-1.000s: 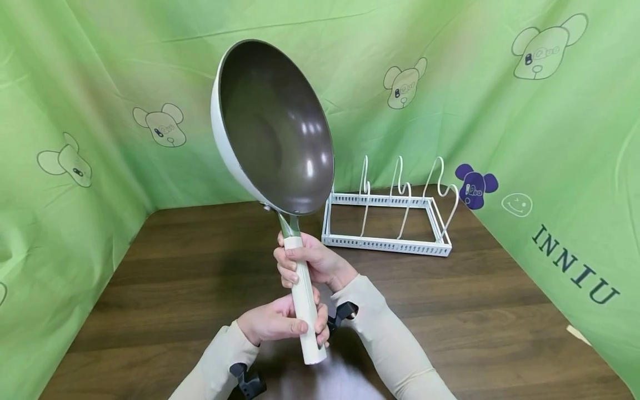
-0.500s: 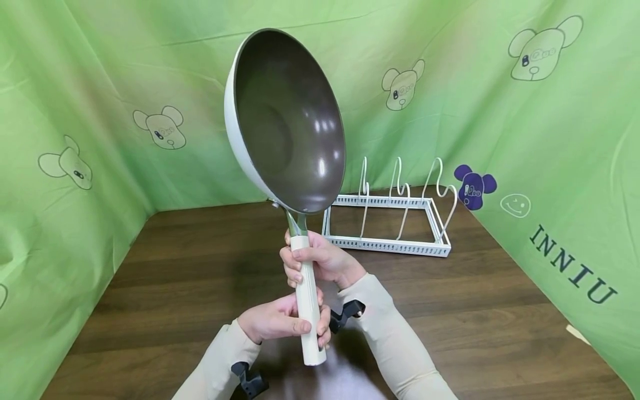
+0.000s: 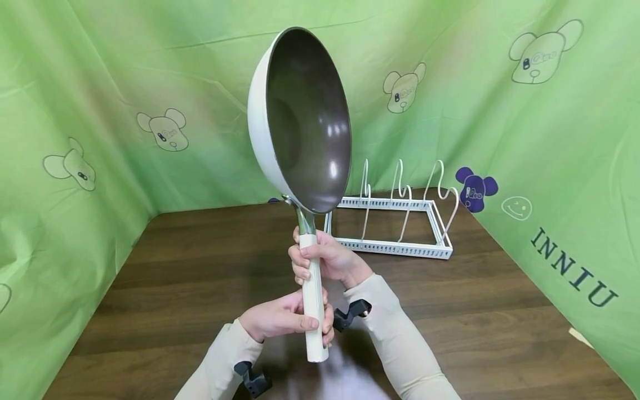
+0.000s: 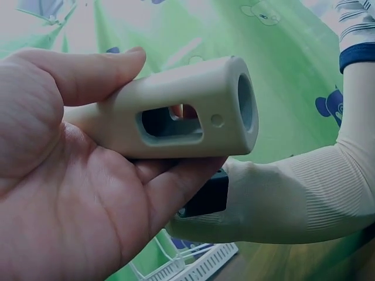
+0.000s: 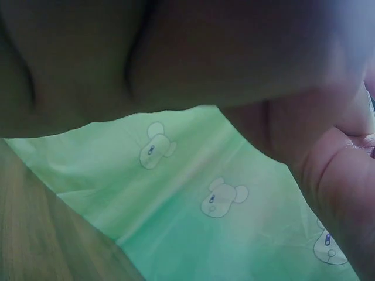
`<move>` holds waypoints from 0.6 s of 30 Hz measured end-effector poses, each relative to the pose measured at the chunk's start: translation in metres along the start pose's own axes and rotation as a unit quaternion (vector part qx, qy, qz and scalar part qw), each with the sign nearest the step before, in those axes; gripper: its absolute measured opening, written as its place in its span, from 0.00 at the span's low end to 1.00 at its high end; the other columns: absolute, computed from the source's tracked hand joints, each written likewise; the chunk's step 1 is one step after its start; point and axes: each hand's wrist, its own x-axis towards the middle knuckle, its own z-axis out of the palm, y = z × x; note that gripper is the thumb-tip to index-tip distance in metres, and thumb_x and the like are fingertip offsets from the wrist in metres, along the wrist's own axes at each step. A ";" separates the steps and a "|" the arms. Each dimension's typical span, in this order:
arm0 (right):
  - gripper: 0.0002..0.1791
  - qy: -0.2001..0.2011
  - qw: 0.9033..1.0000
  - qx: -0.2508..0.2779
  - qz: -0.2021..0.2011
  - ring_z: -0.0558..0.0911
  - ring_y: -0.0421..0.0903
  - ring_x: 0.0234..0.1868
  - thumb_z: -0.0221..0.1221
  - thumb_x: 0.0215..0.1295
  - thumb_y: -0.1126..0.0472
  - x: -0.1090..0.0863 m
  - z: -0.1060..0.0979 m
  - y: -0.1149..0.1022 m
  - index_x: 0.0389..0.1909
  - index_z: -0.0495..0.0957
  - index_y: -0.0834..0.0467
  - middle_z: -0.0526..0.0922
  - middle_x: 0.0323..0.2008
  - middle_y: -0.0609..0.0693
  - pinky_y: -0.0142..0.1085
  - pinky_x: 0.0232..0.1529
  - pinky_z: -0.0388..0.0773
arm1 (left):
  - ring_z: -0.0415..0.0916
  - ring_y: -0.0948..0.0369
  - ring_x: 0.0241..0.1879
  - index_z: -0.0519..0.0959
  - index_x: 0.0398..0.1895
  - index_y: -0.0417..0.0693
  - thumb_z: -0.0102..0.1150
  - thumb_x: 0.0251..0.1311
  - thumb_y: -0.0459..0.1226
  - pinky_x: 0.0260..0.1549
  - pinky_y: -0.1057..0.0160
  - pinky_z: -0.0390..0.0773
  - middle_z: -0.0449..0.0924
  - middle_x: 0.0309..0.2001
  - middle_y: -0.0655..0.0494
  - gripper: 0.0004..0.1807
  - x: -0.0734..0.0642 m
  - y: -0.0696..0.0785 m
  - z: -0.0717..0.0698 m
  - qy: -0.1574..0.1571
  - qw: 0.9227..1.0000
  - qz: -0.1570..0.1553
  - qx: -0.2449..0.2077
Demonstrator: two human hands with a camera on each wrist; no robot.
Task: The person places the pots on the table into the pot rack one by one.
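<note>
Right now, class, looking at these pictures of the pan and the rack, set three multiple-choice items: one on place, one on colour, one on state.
1. Where is the rack?
A. on the table, right of the pan
B. in the left hand
C. on the pan

2. What colour is the pan's inside?
A. white
B. dark brown-grey
C. green

3. How is the pan held?
A. flat on the table
B. by one hand
C. upright, both hands on its handle

Answers: A, it stands on the wooden table; B, dark coating shows; C, the left hand and right hand grip it.
</note>
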 end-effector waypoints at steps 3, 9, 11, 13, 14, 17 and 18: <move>0.10 -0.001 1.000 0.004 0.001 0.77 0.42 0.28 0.55 0.72 0.64 -0.001 0.000 -0.001 0.46 0.63 0.51 0.69 0.25 0.47 0.37 0.39 0.78 | 0.74 0.57 0.43 0.55 0.49 0.43 0.52 0.74 0.39 0.52 0.58 0.74 0.74 0.42 0.60 0.16 0.000 0.000 0.001 0.008 1.000 -0.004 0.003; 0.11 0.005 1.000 0.008 0.006 0.76 0.41 0.28 0.55 0.72 0.64 -0.005 0.000 -0.003 0.46 0.63 0.51 0.68 0.25 0.47 0.36 0.38 0.77 | 0.74 0.59 0.42 0.44 0.48 0.24 0.52 0.73 0.38 0.50 0.60 0.75 0.75 0.41 0.60 0.30 0.004 0.002 0.003 0.022 1.000 -0.011 0.014; 0.11 0.008 1.000 0.008 0.005 0.76 0.41 0.28 0.55 0.73 0.64 -0.006 -0.001 -0.004 0.47 0.63 0.51 0.68 0.25 0.47 0.36 0.38 0.77 | 0.74 0.59 0.42 0.43 0.48 0.23 0.52 0.73 0.37 0.50 0.60 0.75 0.75 0.41 0.60 0.30 0.006 0.003 0.004 0.026 0.999 -0.013 0.013; 0.11 0.011 1.000 0.007 0.003 0.75 0.40 0.27 0.55 0.73 0.64 -0.007 -0.002 -0.005 0.47 0.63 0.51 0.67 0.25 0.47 0.35 0.38 0.77 | 0.74 0.59 0.42 0.44 0.48 0.23 0.52 0.73 0.36 0.50 0.59 0.75 0.75 0.41 0.59 0.29 0.008 0.004 0.005 0.031 0.999 -0.015 0.009; 0.11 0.012 1.000 0.007 0.002 0.75 0.40 0.27 0.55 0.73 0.64 -0.008 -0.002 -0.006 0.47 0.63 0.51 0.67 0.25 0.46 0.35 0.37 0.76 | 0.74 0.59 0.42 0.44 0.48 0.23 0.52 0.73 0.36 0.50 0.59 0.75 0.76 0.41 0.59 0.29 0.009 0.004 0.005 0.033 0.999 -0.016 0.008; 0.11 0.016 1.000 0.010 0.002 0.75 0.40 0.27 0.55 0.73 0.63 -0.010 -0.003 -0.008 0.48 0.63 0.50 0.66 0.24 0.47 0.35 0.37 0.76 | 0.75 0.59 0.41 0.49 0.47 0.26 0.51 0.73 0.35 0.50 0.59 0.75 0.76 0.40 0.59 0.23 0.012 0.005 0.006 0.042 0.999 -0.022 0.007; 0.11 0.017 1.000 0.011 0.001 0.75 0.40 0.27 0.55 0.73 0.63 -0.012 -0.004 -0.009 0.48 0.63 0.50 0.65 0.24 0.47 0.35 0.37 0.76 | 0.75 0.59 0.41 0.51 0.47 0.29 0.51 0.73 0.34 0.50 0.59 0.75 0.76 0.40 0.59 0.21 0.013 0.005 0.006 0.045 0.999 -0.025 0.006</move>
